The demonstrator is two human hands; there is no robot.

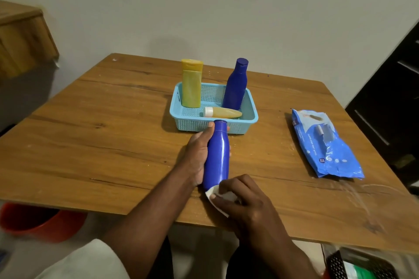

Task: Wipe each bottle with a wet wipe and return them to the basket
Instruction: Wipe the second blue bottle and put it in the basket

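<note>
Print is carried only by the blue wet-wipe pack (pixel 325 145), lying on the table well to the right of the fingers (pixel 223 184) pressing the wipe. A round mark that seems to read "72" is seen near its lower end; the white lettering is too blurred to be read.

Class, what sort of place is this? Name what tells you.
Probably a room in a home: a wooden table against a plain wall, a basket of toiletry bottles, a pack of wet wipes, and a red bucket on the floor.
</note>
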